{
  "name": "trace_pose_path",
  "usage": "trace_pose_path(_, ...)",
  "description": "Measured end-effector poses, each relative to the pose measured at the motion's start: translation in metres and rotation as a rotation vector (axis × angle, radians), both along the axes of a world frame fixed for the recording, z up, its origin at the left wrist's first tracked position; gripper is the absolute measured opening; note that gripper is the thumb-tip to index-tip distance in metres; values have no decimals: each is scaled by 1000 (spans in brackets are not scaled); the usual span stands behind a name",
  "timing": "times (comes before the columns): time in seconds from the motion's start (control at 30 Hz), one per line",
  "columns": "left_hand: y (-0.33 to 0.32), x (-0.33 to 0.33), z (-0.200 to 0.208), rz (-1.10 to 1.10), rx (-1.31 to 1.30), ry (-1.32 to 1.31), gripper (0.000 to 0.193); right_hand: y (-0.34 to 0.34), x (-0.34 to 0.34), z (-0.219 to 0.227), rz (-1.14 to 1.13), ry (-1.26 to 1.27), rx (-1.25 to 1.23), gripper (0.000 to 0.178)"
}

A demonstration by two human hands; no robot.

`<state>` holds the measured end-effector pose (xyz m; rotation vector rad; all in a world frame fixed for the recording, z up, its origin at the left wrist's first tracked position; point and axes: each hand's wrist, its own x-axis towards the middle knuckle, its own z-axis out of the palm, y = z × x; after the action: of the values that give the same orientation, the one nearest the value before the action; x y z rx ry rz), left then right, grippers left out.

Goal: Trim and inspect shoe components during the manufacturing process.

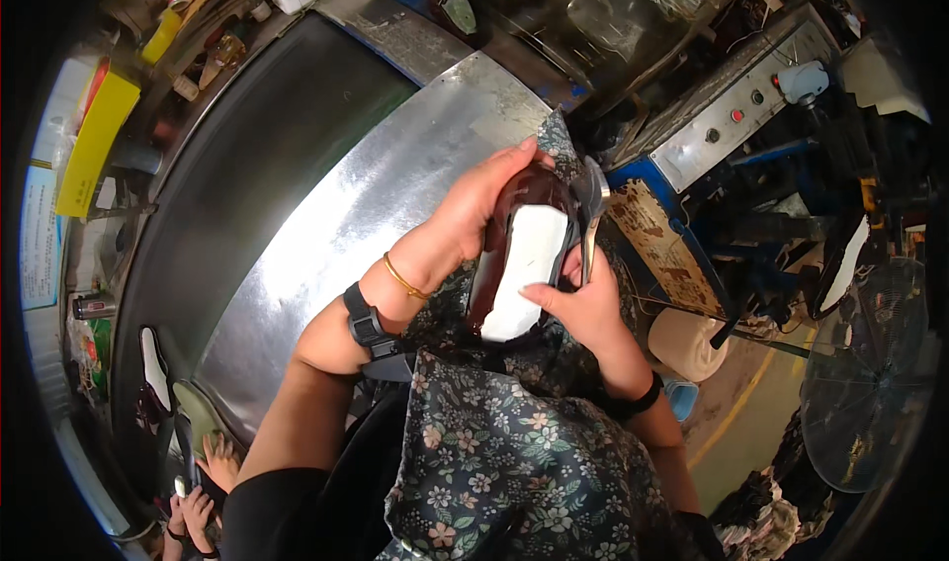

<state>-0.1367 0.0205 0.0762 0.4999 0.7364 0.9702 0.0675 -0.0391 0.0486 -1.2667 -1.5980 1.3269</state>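
A glossy dark reddish-brown shoe [485, 282] is turned so its white bottom [534, 259] faces up, in front of a dark floral apron [514, 452]. My left hand [489, 195] wraps round its far left side. The thumb of my right hand [583, 299] presses on the white bottom near the right edge; the other fingers curl behind the shoe and are partly hidden. A curved shiny metal piece [593, 200] runs along the shoe's right side, close to my right fingers. Whether those fingers touch it I cannot tell.
A dark conveyor belt [267, 131] curves along the left beside a shiny metal tabletop [366, 185]. A control panel [741, 111] and a black fan [870, 383] stand right. Another person's hands [198, 507] work at lower left near another shoe [153, 368]. A cream roll [687, 344] sits low right.
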Motion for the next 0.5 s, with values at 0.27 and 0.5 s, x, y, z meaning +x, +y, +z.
trace_pose_path(0.27,-22,-34,29,-70,86,-61,29,-35,21,77,220,93,-82,14)
trace_pose_path(0.5,-8,-39,11,6,92,118,27,-23,17,84,458,153,-529,34)
